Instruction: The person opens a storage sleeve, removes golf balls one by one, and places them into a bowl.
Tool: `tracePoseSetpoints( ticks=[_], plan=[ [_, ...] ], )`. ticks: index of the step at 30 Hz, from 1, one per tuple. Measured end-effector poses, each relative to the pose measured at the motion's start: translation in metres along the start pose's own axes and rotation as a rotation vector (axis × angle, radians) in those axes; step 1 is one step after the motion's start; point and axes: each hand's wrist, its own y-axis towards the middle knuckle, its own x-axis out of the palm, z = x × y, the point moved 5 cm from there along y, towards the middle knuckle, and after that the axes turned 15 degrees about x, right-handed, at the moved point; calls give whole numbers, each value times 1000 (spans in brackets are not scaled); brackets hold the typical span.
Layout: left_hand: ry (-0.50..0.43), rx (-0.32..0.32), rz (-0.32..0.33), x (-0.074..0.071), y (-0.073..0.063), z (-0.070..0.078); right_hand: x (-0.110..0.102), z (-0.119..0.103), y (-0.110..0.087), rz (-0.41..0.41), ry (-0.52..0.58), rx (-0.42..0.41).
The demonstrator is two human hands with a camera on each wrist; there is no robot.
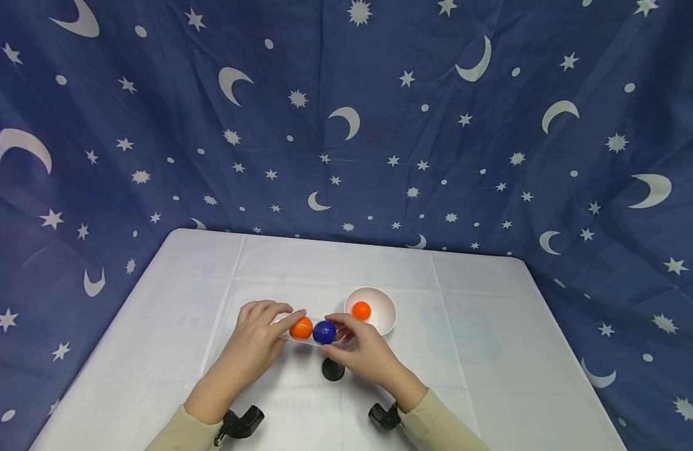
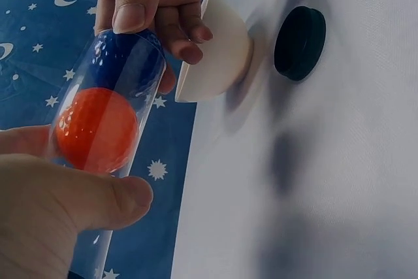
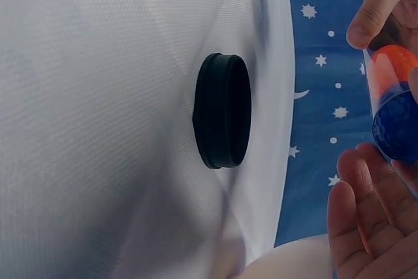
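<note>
My left hand [image 1: 255,332] grips a clear plastic tube [image 2: 147,70] that lies almost level above the table. Inside it sit an orange ball [image 1: 301,328] and, to the right, a blue ball [image 1: 324,332]. At the tube's right end, my right hand [image 1: 366,351] has thumb and index finger about the blue ball; the tube's rim there is partly hidden by the fingers. A round black cap [image 3: 223,110] rests on the table below the right hand. Just behind that hand stands a white bowl [image 1: 385,305] holding another orange ball [image 1: 361,311].
A white cloth covers the table [image 1: 493,376]. Behind it hangs a blue curtain [image 1: 380,207] with moons and stars. Black wrist camera mounts [image 1: 247,422] stick out from both sleeves near the table's front.
</note>
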Motion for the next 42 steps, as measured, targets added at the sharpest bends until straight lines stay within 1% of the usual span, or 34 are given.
tracePoseSetpoints(
  ticks=[6, 18, 23, 28, 34, 42],
  plan=[
    [-4, 0, 17, 0, -1, -1, -1, 1, 0, 2, -10, -4],
    [-18, -8, 19, 2, -2, -2, -2, 2, -1, 18, 6, 0],
    [-14, -12, 24, 1, -2, -2, -6, 1, -2, 36, 7, -6],
    [-17, -16, 25, 1, -2, -3, -13, 0, -5, 60, 13, 9],
    [-22, -21, 28, 0, -2, -4, -24, 2, -5, 106, 21, 15],
    [-35, -29, 29, -1, -1, -3, -46, 5, 1, 225, -2, -38]
  ],
)
